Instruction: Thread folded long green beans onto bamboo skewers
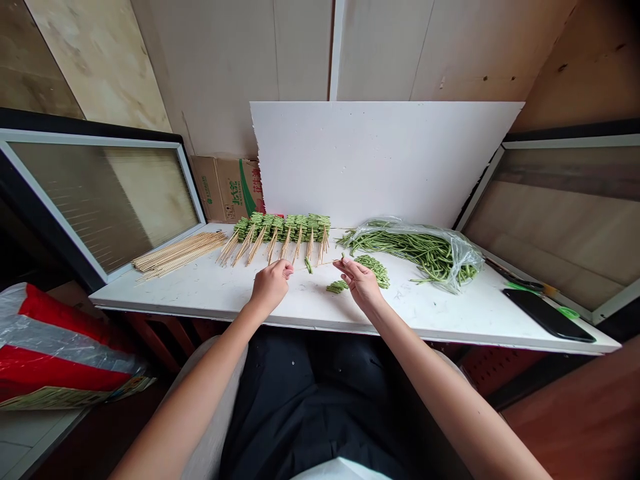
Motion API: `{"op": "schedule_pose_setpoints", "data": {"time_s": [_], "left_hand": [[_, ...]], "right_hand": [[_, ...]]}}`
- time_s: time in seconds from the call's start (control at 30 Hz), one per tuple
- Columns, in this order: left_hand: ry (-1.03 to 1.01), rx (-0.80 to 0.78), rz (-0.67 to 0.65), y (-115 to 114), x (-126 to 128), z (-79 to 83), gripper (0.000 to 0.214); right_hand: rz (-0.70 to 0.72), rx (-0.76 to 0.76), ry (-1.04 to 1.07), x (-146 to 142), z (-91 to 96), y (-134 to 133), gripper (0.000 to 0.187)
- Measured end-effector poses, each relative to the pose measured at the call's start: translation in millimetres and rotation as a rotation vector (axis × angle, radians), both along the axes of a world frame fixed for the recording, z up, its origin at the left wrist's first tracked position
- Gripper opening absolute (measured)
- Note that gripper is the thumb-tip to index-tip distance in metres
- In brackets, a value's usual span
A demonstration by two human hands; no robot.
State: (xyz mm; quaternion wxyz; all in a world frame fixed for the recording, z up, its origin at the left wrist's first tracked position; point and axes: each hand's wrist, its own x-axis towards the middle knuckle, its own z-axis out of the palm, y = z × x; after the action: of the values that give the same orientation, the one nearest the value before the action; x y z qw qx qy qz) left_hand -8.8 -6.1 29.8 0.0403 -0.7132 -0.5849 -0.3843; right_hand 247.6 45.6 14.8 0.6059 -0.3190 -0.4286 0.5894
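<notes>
My left hand (pixel 271 285) is closed around a thin bamboo skewer (pixel 325 264) that runs to the right across the white table. One short cut piece of green bean (pixel 308 265) sits crosswise on the skewer between my hands. At the skewer's right end, my right hand (pixel 361 283) pinches another short green bean piece (pixel 343 256). Partly behind my right hand is a pile of cut bean pieces (pixel 375 268), with a smaller group of cut pieces (pixel 337 287) to its left.
Loaded bean skewers (pixel 285 230) lie in a row at the back, sticks toward me. Bare skewers (pixel 180 253) lie left. A plastic bag (pixel 457 257) holds long green beans (pixel 410 243). A black phone (pixel 547 313) lies right. A white board (pixel 385 160) stands behind.
</notes>
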Motion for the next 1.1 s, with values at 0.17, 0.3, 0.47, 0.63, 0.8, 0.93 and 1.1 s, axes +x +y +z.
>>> {"op": "schedule_pose_setpoints", "data": {"time_s": [0.17, 0.3, 0.47, 0.63, 0.8, 0.93, 1.1], "left_hand": [[0.003, 0.036, -0.012, -0.2, 2.8, -3.0, 0.023], [-0.002, 0.085, -0.031, 0.6, 3.6, -7.1, 0.023], [0.001, 0.137, -0.044, 0.6, 4.3, -9.3, 0.025], [-0.012, 0.135, -0.076, -0.8, 6.1, -8.8, 0.031], [-0.012, 0.144, -0.074, -1.0, 6.2, -9.6, 0.032], [-0.018, 0.13, -0.059, -0.9, 7.3, -9.9, 0.032], [-0.071, 0.089, -0.049, 1.2, 7.4, -9.7, 0.031]], "right_hand": [[-0.049, 0.007, -0.012, -3.8, 2.2, -3.9, 0.038], [-0.103, 0.017, -0.007, -7.7, 2.9, -7.2, 0.042], [-0.122, 0.004, 0.012, -11.2, 4.3, -10.0, 0.043], [-0.127, 0.019, 0.05, -12.2, 2.1, -9.6, 0.04], [-0.134, 0.044, 0.05, -12.4, -1.4, -8.4, 0.038], [-0.134, 0.06, 0.037, -12.7, -2.9, -8.7, 0.038], [-0.148, 0.085, 0.012, -13.1, -1.4, -9.6, 0.035]]}}
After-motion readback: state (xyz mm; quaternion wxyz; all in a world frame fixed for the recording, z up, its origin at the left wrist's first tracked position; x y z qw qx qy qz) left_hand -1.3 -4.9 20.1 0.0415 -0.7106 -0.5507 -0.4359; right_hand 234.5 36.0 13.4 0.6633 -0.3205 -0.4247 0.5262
